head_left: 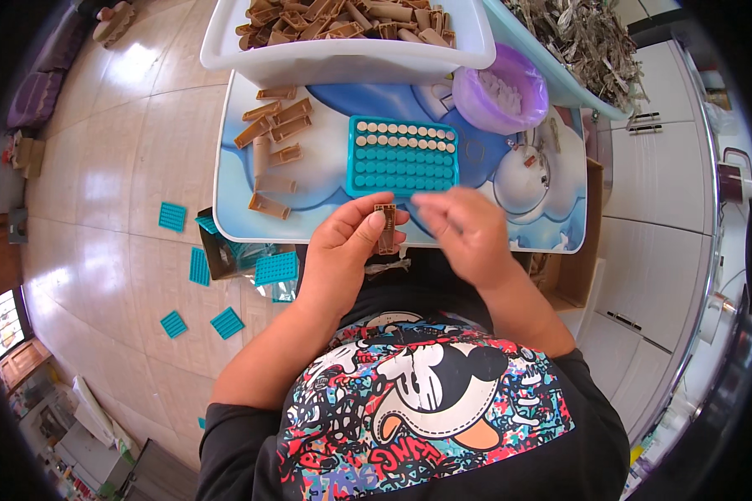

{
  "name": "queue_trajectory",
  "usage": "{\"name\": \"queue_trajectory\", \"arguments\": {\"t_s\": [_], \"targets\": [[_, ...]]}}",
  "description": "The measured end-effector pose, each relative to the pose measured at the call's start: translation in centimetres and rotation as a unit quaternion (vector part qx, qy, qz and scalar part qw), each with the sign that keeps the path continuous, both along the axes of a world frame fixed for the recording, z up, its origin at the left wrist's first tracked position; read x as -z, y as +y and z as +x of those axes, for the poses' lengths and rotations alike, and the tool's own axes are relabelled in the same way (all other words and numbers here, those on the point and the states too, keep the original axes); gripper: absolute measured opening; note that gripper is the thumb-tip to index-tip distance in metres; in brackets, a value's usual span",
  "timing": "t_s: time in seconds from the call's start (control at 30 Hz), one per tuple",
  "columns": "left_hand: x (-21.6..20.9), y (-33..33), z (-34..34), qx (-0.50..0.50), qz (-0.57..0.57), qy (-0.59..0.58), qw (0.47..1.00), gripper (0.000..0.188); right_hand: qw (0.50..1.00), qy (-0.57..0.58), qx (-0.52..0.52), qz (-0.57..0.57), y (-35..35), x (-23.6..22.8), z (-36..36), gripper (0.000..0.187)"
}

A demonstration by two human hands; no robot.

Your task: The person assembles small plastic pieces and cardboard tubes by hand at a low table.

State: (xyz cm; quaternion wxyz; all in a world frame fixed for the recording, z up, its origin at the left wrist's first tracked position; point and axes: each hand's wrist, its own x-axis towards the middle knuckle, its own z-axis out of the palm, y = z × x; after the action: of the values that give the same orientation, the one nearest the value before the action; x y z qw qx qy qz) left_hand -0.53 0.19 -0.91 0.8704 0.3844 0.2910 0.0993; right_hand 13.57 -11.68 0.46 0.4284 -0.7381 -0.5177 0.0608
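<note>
1 brown plastic piece (384,230) is at the middle of the frame, its long axis running up and down the picture, gripped between the thumb and fingers of my left hand (347,230). My right hand (464,225) is apart from it, just to its right, fingers curled; blur hides whether they hold anything. Above both, in the upper middle, lies the teal tray (351,154) with 2 rows of pale discs (401,129), its lower edge near my right fingertips. Loose brown pieces (274,125) lie farther out, upper left.
</note>
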Motion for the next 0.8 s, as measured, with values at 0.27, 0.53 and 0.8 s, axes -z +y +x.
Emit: {"name": "queue_trajectory", "arguments": {"t_s": [0.27,0.53,0.8], "targets": [[-0.1,0.4,1.2,-0.003,-0.062,0.031,0.998,0.034,0.980,-0.109,0.164,-0.027,1.6,2.2,5.5,0.013],[0.3,0.5,1.6,-0.006,-0.081,0.041,0.996,0.030,0.982,-0.119,0.137,-0.059,1.5,1.7,5.5,0.008],[0.2,0.5,1.7,-0.011,-0.080,0.041,0.996,0.032,0.976,-0.147,0.138,-0.081,1.7,1.6,5.1,0.010]]}}
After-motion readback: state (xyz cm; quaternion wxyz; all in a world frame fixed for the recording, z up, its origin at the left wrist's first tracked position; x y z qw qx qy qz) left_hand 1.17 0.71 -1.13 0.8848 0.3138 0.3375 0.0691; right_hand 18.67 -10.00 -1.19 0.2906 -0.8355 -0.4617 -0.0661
